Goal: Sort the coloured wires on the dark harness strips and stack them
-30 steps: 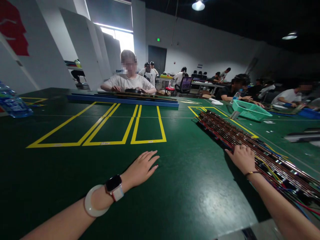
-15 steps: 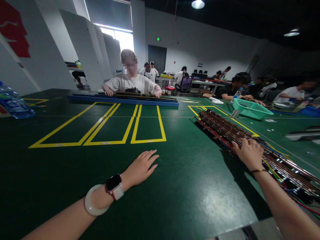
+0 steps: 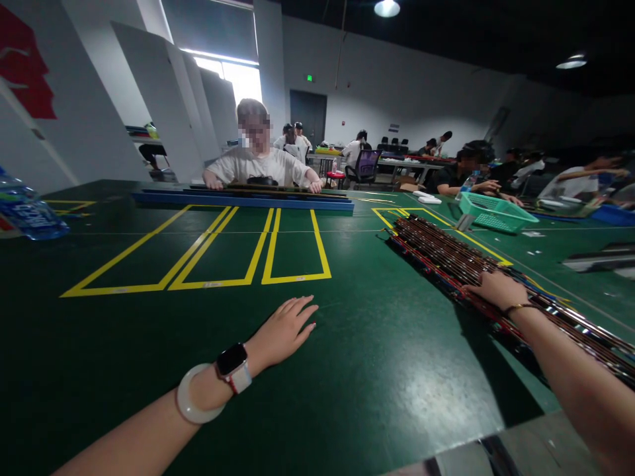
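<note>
My left hand [image 3: 280, 330] lies palm down on the green table [image 3: 347, 370], fingers stretched out and holding nothing. A watch [image 3: 233, 362] and a pale bangle [image 3: 196, 395] are on that wrist. At the right, my right hand [image 3: 501, 291] reaches onto a bundle of long thin brown strips [image 3: 436, 244], its fingers curled over them. The fingertips are partly hidden, so how many strips they grip does not show. Red, blue and other coloured wires run along the bundle's near side.
Yellow tape outlines [image 3: 213, 284] mark the table ahead. Across it, a person [image 3: 258, 165] has both hands on a long blue tray [image 3: 248, 201]. A green basket [image 3: 496, 213] stands beyond the strips. A blue-labelled bottle [image 3: 34, 208] lies tilted at the left.
My right hand has turned on the bundle, its fingers curling more over the strips and its forearm shifting right. My left hand stays about where it was. The view has moved slightly.
</note>
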Motion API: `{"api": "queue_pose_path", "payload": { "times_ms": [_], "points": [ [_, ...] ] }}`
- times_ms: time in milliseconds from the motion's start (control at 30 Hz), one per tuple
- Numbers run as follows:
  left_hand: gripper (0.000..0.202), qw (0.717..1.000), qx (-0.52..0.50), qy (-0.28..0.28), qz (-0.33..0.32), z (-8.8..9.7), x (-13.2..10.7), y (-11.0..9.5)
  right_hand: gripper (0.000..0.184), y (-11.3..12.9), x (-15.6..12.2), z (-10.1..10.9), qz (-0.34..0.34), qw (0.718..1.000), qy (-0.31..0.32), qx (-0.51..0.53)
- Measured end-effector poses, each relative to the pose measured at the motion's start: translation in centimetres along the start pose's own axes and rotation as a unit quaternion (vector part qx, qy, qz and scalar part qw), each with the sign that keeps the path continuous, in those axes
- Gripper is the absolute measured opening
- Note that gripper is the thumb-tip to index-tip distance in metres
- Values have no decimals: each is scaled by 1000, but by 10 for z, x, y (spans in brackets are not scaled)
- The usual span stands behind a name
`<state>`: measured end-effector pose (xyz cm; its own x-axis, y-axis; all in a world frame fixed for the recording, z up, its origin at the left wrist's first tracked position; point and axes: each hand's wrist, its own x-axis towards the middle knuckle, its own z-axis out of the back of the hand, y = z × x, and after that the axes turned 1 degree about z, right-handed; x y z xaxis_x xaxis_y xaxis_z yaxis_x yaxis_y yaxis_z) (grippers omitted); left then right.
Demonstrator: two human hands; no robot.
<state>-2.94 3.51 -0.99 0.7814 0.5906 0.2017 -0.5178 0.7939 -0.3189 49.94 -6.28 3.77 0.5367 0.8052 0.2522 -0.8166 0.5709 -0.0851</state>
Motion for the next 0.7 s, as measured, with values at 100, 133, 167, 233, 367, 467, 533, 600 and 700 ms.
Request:
{"api": "queue_pose_path", "payload": {
  "times_ms": [100,133,167,233,367,467,533,600,700],
  "points": [
    [46,1000,10,4,-2,0,0,1,32,11,-6,8,22,994,79,-71],
    [46,1000,14,3,-4,-1,0,1,30,14,-7,11,20,993,90,-80],
    [46,1000,19,-2,-8,-2,0,2,29,16,-7,13,16,992,102,-79],
    [44,999,31,-15,-17,-4,0,3,28,15,-6,17,7,990,133,-49],
    [42,997,55,-40,-36,-8,-1,4,30,9,1,33,-14,994,110,-14],
    [40,995,69,-57,-48,-8,-1,3,31,15,5,61,-24,996,22,-79],
    [38,993,75,-72,-57,-6,0,2,27,26,7,83,-16,996,8,-89],
    [36,991,77,-90,-68,-1,0,-1,22,42,8,103,-16,998,10,-64],
    [36,987,66,-111,-94,6,-1,-11,17,69,8,121,2,1000,-19,-17]
  ]
}}
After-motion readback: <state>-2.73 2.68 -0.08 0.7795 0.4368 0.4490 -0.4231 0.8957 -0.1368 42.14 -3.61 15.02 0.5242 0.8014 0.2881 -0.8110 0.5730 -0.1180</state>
